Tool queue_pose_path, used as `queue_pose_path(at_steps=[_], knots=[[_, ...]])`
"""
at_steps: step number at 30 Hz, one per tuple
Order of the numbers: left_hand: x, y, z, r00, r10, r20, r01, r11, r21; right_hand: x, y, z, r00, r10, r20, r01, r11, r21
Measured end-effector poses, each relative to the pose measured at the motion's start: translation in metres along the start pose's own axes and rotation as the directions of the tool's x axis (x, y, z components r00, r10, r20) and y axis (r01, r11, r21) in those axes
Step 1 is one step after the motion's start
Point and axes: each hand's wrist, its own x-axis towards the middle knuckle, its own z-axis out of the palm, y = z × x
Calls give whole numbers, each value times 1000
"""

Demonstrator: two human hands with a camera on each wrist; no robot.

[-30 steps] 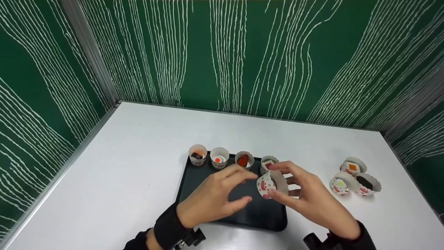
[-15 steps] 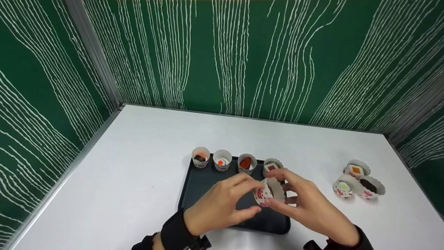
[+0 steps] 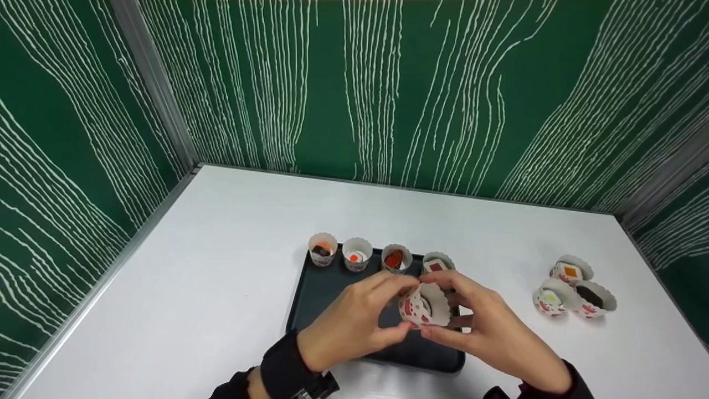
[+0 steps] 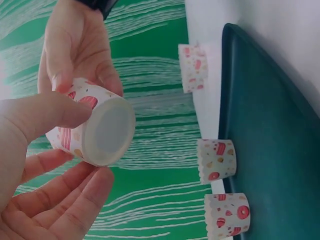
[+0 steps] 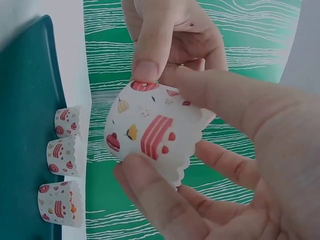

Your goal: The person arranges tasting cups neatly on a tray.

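Note:
Over the black tray point(image 3: 318, 302), both hands hold one paper baking cup point(image 3: 411, 310) with a scalloped rim and pink cake print. Something dark-edged shows inside it. My left hand point(image 3: 354, 318) pinches the cup from the left, thumb below and fingers above. From the right, my right hand point(image 3: 493, 316) grips it the same way. The cup is tilted, its mouth toward the right hand. Its plain pale base point(image 4: 111, 131) faces the camera in the left wrist view. The printed side wall point(image 5: 157, 112) shows in the right wrist view.
Along the tray's far edge stands a row of several similar cups point(image 3: 356, 266) with small coloured pieces inside. To the right, 3 more cups point(image 3: 549, 305) cluster on the white table point(image 3: 221, 266). Green panels point(image 3: 321, 83) with white lines enclose the back and sides.
My left hand has moved right and closed its fingers and thumb on the cup. The cup, held by my right hand throughout, has shifted slightly left and down.

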Motion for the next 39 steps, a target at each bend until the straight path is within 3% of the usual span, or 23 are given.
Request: queue_pose_path(at_steps=[5,16,23,30,39], knots=[[1,0,-2,999,-40,2,40,997,-71,0,-1,1,1000,9,-10,-8,1000,21],[2,-1,-3,998,-62,0,62,989,-132,0,-3,4,993,-62,-100,63,998,7],[3,-1,-3,999,-28,-45,25,998,-61,1,-6,6,983,-76,-167,75,997,-8],[2,-3,-2,999,-30,-23,29,998,-51,2,-6,9,981,-94,-172,92,996,-18],[0,-4,-3,999,17,-32,-17,1000,9,4,-3,14,958,-203,-202,178,975,-134]])
